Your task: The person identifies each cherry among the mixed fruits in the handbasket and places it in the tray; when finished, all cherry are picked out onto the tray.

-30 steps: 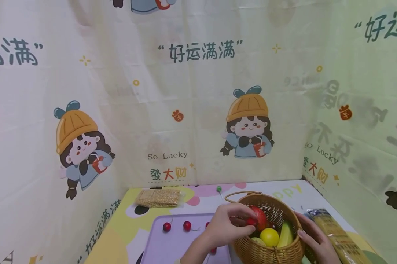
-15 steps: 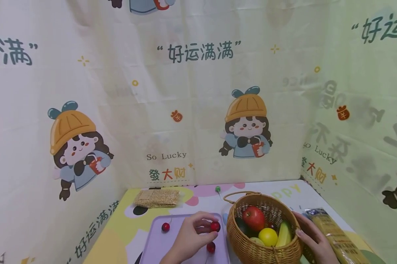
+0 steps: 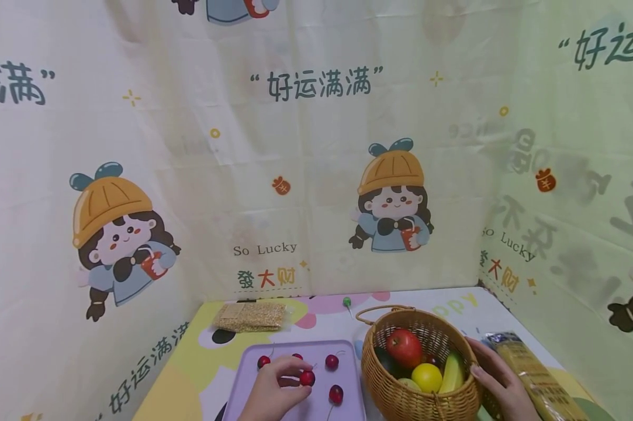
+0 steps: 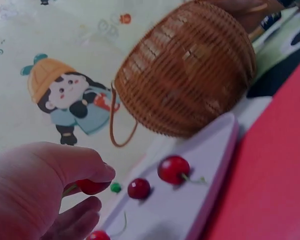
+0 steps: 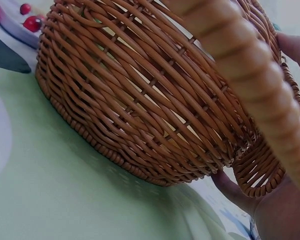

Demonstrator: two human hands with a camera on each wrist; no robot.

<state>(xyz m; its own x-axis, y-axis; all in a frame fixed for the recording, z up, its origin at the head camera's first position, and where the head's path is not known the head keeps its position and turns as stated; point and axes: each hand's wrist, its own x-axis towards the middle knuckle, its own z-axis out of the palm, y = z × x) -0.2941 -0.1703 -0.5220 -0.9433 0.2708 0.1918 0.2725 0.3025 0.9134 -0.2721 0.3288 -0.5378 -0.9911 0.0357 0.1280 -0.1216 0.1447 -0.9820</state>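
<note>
My left hand (image 3: 276, 389) pinches a cherry (image 3: 307, 378) between thumb and fingers, low over a lilac tray (image 3: 348, 351). In the left wrist view the held cherry (image 4: 92, 187) is partly covered by my fingers. Several other cherries lie on the tray, among them a stemmed cherry (image 3: 335, 394) and another cherry (image 3: 331, 362). My right hand (image 3: 505, 383) grips the right side of a wicker basket (image 3: 426, 406), fingers against its outer wall. Inside sit a red apple (image 3: 404, 348), a yellow lemon (image 3: 427, 378), a banana (image 3: 454, 374) and a dark fruit partly hidden.
A clear bag of grain (image 3: 250, 316) lies at the back left. Behind the basket's hoop handle (image 3: 379, 307) is a green lollipop (image 3: 346, 302). A long yellowish packet (image 3: 537, 377) lies right of the basket. Printed cloth walls (image 3: 316, 146) enclose the table.
My left hand has moved from the basket's mouth leftward and down over the tray with the cherry. The right hand stays on the basket, which has not visibly moved.
</note>
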